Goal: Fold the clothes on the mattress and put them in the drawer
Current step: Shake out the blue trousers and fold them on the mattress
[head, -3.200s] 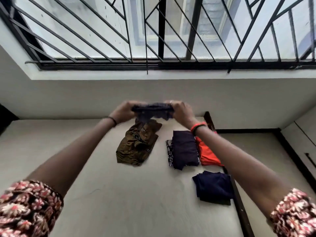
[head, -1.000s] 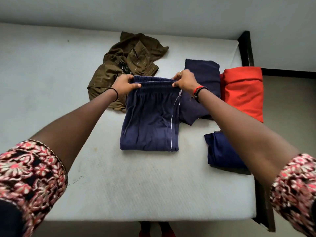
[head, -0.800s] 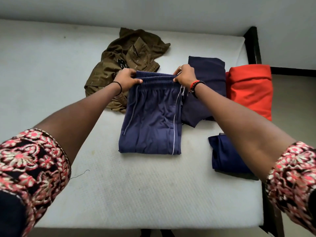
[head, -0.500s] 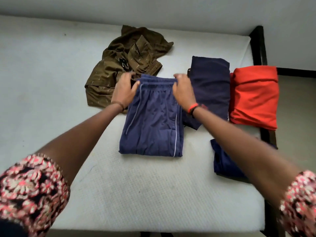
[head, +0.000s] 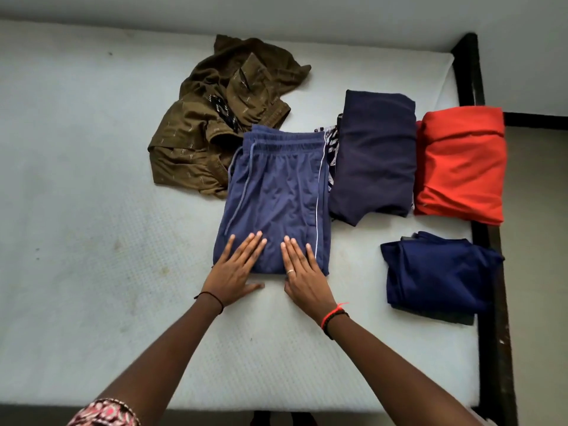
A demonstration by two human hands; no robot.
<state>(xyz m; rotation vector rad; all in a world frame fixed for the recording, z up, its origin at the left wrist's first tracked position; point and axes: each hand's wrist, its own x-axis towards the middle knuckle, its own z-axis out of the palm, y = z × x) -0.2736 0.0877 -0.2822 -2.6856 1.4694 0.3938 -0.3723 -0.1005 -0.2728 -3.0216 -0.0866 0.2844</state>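
Blue shorts point(head: 276, 186) with a white side stripe lie folded flat on the white mattress point(head: 92, 210), waistband at the far end. My left hand point(head: 236, 269) and my right hand point(head: 302, 269) lie side by side with straight fingers pressing on the near edge of the shorts. A crumpled olive-brown garment point(head: 221, 118) lies unfolded just beyond the shorts on the left. Right of the shorts sit a folded dark navy garment point(head: 375, 155), a folded red-orange one point(head: 461, 161) and a folded blue one point(head: 436, 272). No drawer is in view.
The black bed frame point(head: 495, 302) runs along the mattress's right edge, with floor beyond it. A pale wall rises behind the mattress. A patterned cloth point(head: 330, 149) peeks out under the dark navy garment.
My hands let go of the waistband and slid back along the shorts to their near edge, where they now press flat. The shorts lie where they were laid down.
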